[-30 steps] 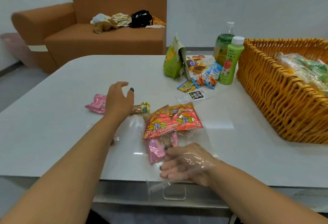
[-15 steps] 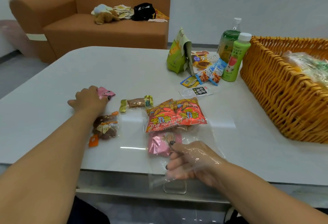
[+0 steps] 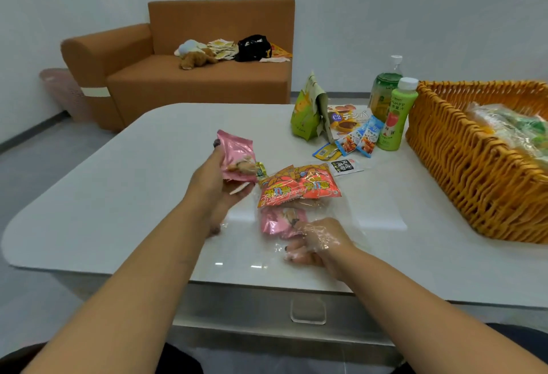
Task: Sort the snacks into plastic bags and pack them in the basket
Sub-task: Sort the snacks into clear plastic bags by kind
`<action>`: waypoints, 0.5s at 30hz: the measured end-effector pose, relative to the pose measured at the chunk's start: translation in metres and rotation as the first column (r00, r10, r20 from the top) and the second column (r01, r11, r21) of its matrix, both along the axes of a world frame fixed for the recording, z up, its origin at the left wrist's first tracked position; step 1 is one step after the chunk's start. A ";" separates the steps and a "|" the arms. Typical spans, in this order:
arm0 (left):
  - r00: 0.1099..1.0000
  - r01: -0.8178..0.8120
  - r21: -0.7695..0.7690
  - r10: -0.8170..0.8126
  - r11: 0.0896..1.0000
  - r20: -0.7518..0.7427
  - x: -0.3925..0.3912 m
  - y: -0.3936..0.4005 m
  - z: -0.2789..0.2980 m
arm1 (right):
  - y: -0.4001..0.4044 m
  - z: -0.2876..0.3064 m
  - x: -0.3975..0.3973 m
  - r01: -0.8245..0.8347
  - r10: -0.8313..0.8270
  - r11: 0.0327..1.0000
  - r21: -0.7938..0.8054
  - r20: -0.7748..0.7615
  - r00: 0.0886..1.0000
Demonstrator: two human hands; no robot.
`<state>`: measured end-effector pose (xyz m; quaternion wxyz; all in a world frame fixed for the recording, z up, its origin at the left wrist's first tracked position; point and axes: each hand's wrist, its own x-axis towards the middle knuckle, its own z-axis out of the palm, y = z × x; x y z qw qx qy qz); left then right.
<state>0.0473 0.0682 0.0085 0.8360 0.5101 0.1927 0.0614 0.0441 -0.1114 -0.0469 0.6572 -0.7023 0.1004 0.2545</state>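
Head view: my left hand (image 3: 218,179) has just come up off the surface (image 3: 124,189), and its grip is now closed around a pink snack packet (image 3: 237,152), together with a small brownish sweet pressed under it. Half a second ago this hand was flat down on the surface at the far left, reaching for that packet; now the packet is lifted and already near the bag.

Just right of this grip lies the clear plastic bag (image 3: 341,219), with 2 orange-red packets (image 3: 299,188) and another pink packet (image 3: 281,221) inside. My right hand (image 3: 314,244) is inside the bag mouth; its fingers are curled in the film, and I judge they hold the mouth open.

So the pickup is done, and I think the next step is to slide the pink packet into the opening. Further right of the bag stands the wicker basket (image 3: 462,160), which already has 1 filled bag in it.
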 end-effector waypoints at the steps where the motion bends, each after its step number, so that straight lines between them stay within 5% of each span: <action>1: 0.998 0.065 -0.087 -0.064 0.994 0.014 -0.012 -0.012 0.003 | -0.002 0.001 -0.003 -0.016 0.016 1.000 0.008 0.006 1.000; 7: 0.961 0.264 -0.037 -0.260 0.964 0.088 -0.060 -0.044 0.003 | -0.025 0.015 -0.023 -0.208 0.209 0.965 -0.160 -0.013 0.978; 11: 0.915 0.391 0.064 -0.396 0.918 0.082 -0.075 -0.050 0.002 | -0.053 0.046 -0.043 -0.519 0.508 0.797 -0.310 -0.123 0.853; 15: 0.882 0.453 0.188 -0.469 0.871 0.048 -0.083 -0.059 0.004 | -0.071 0.066 -0.046 -0.388 0.396 0.899 -0.204 -0.003 0.918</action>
